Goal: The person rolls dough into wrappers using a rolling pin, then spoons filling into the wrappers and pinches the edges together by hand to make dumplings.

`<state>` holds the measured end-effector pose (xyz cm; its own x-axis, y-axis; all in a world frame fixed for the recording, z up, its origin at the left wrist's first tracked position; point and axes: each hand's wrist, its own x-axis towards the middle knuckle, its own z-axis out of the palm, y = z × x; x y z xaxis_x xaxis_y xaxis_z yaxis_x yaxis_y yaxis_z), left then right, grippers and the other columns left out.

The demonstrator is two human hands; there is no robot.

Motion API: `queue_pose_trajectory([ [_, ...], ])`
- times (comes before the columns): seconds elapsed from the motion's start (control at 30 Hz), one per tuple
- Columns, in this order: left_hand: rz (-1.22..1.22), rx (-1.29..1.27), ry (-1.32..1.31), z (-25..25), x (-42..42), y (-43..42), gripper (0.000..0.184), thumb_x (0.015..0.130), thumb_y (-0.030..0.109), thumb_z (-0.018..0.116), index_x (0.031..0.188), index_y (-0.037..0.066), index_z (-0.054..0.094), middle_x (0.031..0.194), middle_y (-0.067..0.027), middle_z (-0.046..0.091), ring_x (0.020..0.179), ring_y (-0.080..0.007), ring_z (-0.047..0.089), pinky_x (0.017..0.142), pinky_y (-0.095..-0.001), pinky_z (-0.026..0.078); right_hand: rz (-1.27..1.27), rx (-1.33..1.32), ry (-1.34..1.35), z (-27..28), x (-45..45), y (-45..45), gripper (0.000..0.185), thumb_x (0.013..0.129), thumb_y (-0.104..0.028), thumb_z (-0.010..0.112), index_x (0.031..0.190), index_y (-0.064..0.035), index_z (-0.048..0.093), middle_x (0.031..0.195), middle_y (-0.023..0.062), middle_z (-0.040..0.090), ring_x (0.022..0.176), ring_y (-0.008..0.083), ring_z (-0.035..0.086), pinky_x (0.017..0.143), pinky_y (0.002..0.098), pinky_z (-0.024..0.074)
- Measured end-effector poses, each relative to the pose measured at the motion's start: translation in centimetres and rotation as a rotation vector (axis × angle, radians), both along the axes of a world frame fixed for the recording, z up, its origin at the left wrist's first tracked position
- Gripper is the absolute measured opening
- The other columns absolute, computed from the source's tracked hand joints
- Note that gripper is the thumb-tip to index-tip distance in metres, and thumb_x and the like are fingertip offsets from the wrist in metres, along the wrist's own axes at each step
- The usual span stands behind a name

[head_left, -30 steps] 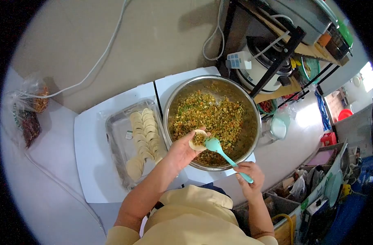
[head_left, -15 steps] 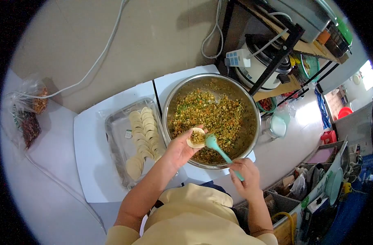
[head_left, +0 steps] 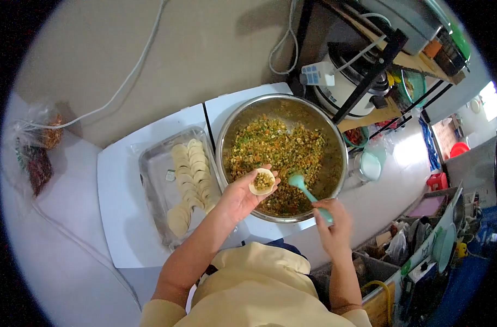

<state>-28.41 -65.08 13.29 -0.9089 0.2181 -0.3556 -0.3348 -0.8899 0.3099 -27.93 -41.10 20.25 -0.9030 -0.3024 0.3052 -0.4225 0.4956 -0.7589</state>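
Observation:
My left hand (head_left: 242,197) holds a round dough wrapper (head_left: 262,182) with chopped filling in its middle, over the near left part of a large metal bowl (head_left: 340,158). Chopped orange, green and yellow filling (head_left: 275,147) lies in the bowl. In my right hand (head_left: 335,224) is the handle of a turquoise spoon (head_left: 308,192); its head is above the filling, apart from the wrapper. Left of the bowl, a clear tray (head_left: 157,163) contains overlapping rows of folded dumplings (head_left: 198,166) and flat round wrappers (head_left: 178,219) at its near end.
The bowl and tray stand on a white table (head_left: 120,218) against the wall. A shelf rack (head_left: 390,57) with a pot-like cooker (head_left: 341,92) is at the back right. Plastic bags (head_left: 38,158) lie at the left, and crates (head_left: 376,272) of items at the lower right.
My right hand has moved the spoon away from the wrapper, to the right. The filling now sits in the wrapper, and my left hand has stayed nearly in place.

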Motion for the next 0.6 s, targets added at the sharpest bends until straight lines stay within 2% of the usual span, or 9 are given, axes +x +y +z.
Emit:
queue_pose_trajectory([
  [0.07, -0.001, 0.022, -0.011, 0.2, -0.1, 0.2, 0.044, 0.095, 0.021, 0.046, 0.131, -0.003, 0.039, 0.128, -0.0202, 0.047, 0.122, -0.0362, 0.044, 0.102, -0.0411, 0.041, 0.083, 0.196, -0.053, -1.8, 0.0, -0.2, 0.018, 0.076, -0.008, 0.065, 0.093, -0.0013, 0.061, 0.087, 0.0149, 0.059, 0.086, 0.0332, 0.057, 0.075, 0.0418, 0.045],
  [0.1, -0.003, 0.028, -0.021, 0.5, -0.1, 0.2, 0.042, 0.095, 0.019, 0.046, 0.131, -0.003, 0.039, 0.127, -0.0206, 0.048, 0.121, -0.0363, 0.045, 0.101, -0.0403, 0.042, 0.112, 0.267, 0.035, -2.3, -0.1, -0.5, 0.02, 0.075, -0.011, 0.067, 0.092, -0.0022, 0.062, 0.089, 0.0126, 0.059, 0.087, 0.0313, 0.055, 0.077, 0.0423, 0.0431],
  [0.2, -0.014, -0.005, -0.028, 1.5, 0.2, 0.3, 0.04, 0.095, 0.017, 0.045, 0.129, -0.004, 0.04, 0.125, -0.0214, 0.049, 0.12, -0.0361, 0.046, 0.1, -0.0391, 0.044, 0.207, 0.394, 0.033, -2.3, 0.2, -0.8, 0.022, 0.075, -0.014, 0.067, 0.093, -0.0033, 0.063, 0.093, 0.0106, 0.059, 0.089, 0.03, 0.055, 0.08, 0.0414, 0.0421],
  [0.33, -0.047, -0.092, -0.023, 2.8, 0.7, 0.7, 0.038, 0.095, 0.015, 0.045, 0.127, -0.006, 0.043, 0.125, -0.0231, 0.049, 0.119, -0.0368, 0.047, 0.1, -0.0396, 0.043, 0.187, 0.405, 0.047, -1.3, 0.3, -1.3, 0.023, 0.073, -0.014, 0.069, 0.094, -0.0056, 0.064, 0.097, 0.0093, 0.059, 0.092, 0.0285, 0.054, 0.081, 0.0403, 0.0415],
  [0.4, -0.082, -0.099, -0.019, 3.5, 0.9, 1.2, 0.037, 0.096, 0.016, 0.045, 0.126, -0.005, 0.045, 0.125, -0.022, 0.05, 0.117, -0.0348, 0.049, 0.1, -0.0398, 0.043, 0.188, 0.181, 0.037, -1.4, -0.1, -1.5, 0.026, 0.071, -0.014, 0.071, 0.095, -0.0093, 0.065, 0.099, 0.008, 0.059, 0.094, 0.0279, 0.054, 0.083, 0.04, 0.0402],
  [0.43, -0.112, -0.106, -0.015, 3.8, 1.1, 1.5, 0.036, 0.096, 0.017, 0.044, 0.125, -0.004, 0.046, 0.124, -0.0209, 0.051, 0.116, -0.0327, 0.05, 0.1, -0.04, 0.042, 0.185, 0.182, 0.035, -1.3, -0.3, -1.9, 0.026, 0.071, -0.014, 0.071, 0.095, -0.0093, 0.065, 0.099, 0.008, 0.059, 0.094, 0.0279, 0.054, 0.083, 0.04, 0.0402],
  [0.5, -0.141, -0.125, 0.005, 4.5, 1.5, 2.1, 0.036, 0.097, 0.018, 0.043, 0.126, -0.003, 0.046, 0.123, -0.019, 0.052, 0.114, -0.0299, 0.052, 0.099, -0.0399, 0.043, 0.221, 0.001, 0.201, -0.8, -0.5, -3.1, 0.027, 0.069, -0.013, 0.072, 0.095, -0.013, 0.067, 0.099, 0.0055, 0.059, 0.093, 0.026, 0.055, 0.08, 0.0385, 0.0395],
  [0.57, -0.192, -0.15, 0.055, 4.7, 1.7, 2.5, 0.036, 0.098, 0.022, 0.04, 0.125, 0.0, 0.048, 0.12, -0.0134, 0.056, 0.108, -0.0228, 0.056, 0.094, -0.0391, 0.045, 0.226, -0.002, 0.259, -0.9, -0.8, -3.7, 0.028, 0.068, -0.013, 0.073, 0.096, -0.014, 0.067, 0.098, 0.0045, 0.059, 0.092, 0.0253, 0.054, 0.078, 0.0377, 0.0389],
  [0.6, -0.193, -0.151, 0.054, 4.9, 1.8, 2.6, 0.036, 0.098, 0.022, 0.04, 0.125, 0.0, 0.048, 0.12, -0.0134, 0.056, 0.108, -0.0228, 0.056, 0.094, -0.0391, 0.045, 0.236, -0.004, 0.318, -0.9, -0.9, -3.9, 0.029, 0.067, -0.013, 0.073, 0.096, -0.015, 0.068, 0.098, 0.0034, 0.059, 0.092, 0.0245, 0.054, 0.076, 0.0368, 0.0384],
])
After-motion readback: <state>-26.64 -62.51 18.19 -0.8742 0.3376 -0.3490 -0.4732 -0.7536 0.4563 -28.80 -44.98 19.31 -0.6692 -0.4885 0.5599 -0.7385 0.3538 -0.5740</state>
